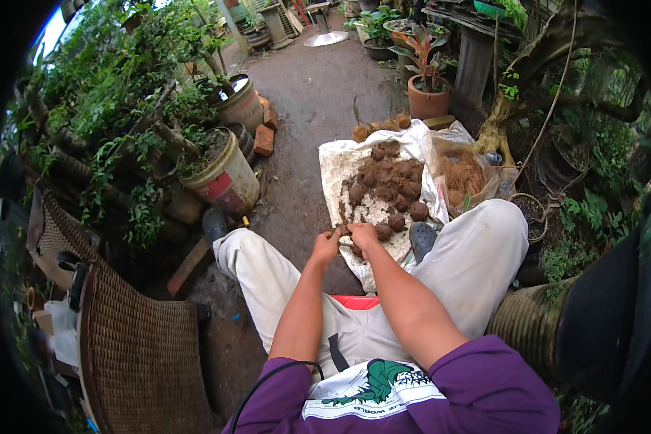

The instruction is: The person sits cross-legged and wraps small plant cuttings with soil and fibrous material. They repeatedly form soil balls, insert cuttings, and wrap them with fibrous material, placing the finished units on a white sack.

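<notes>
My left hand and my right hand meet at the near left edge of a white woven sack spread on the ground. Between my fingertips is a small brown clump, its details too small to tell. A thin pale piece shows just below it, between the hands; what it is I cannot tell. Several dark brown soil balls and loose brown fibre lie on the sack beyond my hands. Lighter fibre-covered balls, some near green shoots, line its far edge.
Right of the sack, a clear plastic bag holds orange-brown coconut-like fibre. A terracotta pot stands behind. Bucket planters and bricks are at left, a wicker chair near left, a tree trunk at right.
</notes>
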The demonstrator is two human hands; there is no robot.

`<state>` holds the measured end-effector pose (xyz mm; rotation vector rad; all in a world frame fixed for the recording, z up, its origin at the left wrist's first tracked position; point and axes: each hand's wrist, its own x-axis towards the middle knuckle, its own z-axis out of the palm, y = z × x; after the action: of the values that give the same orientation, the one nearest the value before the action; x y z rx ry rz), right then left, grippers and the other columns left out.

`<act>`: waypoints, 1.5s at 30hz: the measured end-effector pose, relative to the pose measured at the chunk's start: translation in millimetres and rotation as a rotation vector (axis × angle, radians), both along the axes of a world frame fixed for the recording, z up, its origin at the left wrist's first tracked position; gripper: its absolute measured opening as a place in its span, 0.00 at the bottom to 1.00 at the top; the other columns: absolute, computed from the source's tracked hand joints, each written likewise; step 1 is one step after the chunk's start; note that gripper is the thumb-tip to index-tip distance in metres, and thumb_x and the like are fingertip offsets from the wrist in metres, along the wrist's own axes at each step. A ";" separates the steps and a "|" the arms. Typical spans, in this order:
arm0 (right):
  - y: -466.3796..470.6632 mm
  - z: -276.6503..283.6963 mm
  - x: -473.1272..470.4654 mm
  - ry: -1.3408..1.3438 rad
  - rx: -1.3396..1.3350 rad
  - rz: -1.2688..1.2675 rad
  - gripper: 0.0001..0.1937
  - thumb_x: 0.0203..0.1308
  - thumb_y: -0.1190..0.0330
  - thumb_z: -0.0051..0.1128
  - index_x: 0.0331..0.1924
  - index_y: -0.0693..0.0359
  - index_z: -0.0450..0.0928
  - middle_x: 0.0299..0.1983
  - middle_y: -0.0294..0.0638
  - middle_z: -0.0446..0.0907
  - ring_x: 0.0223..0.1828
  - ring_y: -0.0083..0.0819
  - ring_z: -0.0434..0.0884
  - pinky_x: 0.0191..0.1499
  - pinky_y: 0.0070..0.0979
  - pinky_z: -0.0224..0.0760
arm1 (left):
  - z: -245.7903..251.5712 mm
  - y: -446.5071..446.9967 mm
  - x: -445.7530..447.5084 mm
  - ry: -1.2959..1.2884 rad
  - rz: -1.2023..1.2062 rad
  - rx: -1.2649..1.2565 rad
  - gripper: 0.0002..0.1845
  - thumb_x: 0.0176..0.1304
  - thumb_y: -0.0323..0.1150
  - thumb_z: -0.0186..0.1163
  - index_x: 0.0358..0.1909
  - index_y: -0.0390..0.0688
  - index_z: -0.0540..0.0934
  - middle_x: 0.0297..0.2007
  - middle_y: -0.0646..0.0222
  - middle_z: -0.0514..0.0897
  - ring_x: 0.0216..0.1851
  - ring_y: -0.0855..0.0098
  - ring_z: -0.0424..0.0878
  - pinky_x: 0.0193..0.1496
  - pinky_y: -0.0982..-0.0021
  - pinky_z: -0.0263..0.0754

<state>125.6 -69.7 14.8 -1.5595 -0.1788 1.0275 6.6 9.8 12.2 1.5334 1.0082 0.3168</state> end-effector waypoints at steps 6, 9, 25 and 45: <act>-1.5 16.6 -12.5 -0.038 -0.086 0.124 0.26 0.74 0.46 0.54 0.32 0.62 0.84 0.28 0.40 0.86 0.28 0.32 0.85 0.35 0.38 0.77 | -16.1 9.8 -11.0 0.040 0.078 0.104 0.22 0.77 0.45 0.61 0.38 0.33 0.87 0.27 0.68 0.85 0.28 0.74 0.76 0.34 0.64 0.72; 1.8 -3.6 -6.1 -0.236 -0.126 0.221 0.28 0.72 0.43 0.57 0.32 0.63 0.86 0.32 0.45 0.88 0.29 0.35 0.87 0.37 0.37 0.79 | -0.5 -1.2 -6.9 0.118 -0.049 0.197 0.21 0.76 0.44 0.62 0.38 0.32 0.87 0.28 0.62 0.86 0.28 0.70 0.80 0.37 0.62 0.75; 14.2 -21.8 -22.6 -0.105 0.144 0.249 0.17 0.75 0.60 0.60 0.34 0.67 0.85 0.25 0.40 0.86 0.22 0.23 0.83 0.28 0.27 0.76 | -5.1 9.8 -7.8 -0.050 0.270 -0.272 0.29 0.81 0.57 0.51 0.35 0.43 0.86 0.26 0.69 0.85 0.28 0.73 0.80 0.37 0.64 0.76; 13.5 9.1 -21.4 -0.323 -0.117 0.302 0.34 0.69 0.42 0.56 0.29 0.71 0.88 0.28 0.51 0.88 0.28 0.42 0.88 0.38 0.40 0.80 | -9.7 1.6 1.3 0.149 0.216 0.113 0.38 0.80 0.58 0.49 0.34 0.27 0.87 0.34 0.41 0.89 0.42 0.51 0.89 0.46 0.52 0.77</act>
<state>104.2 -56.2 23.8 -1.8377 -0.6018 1.0248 7.9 11.3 2.5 1.5693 1.2965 0.4211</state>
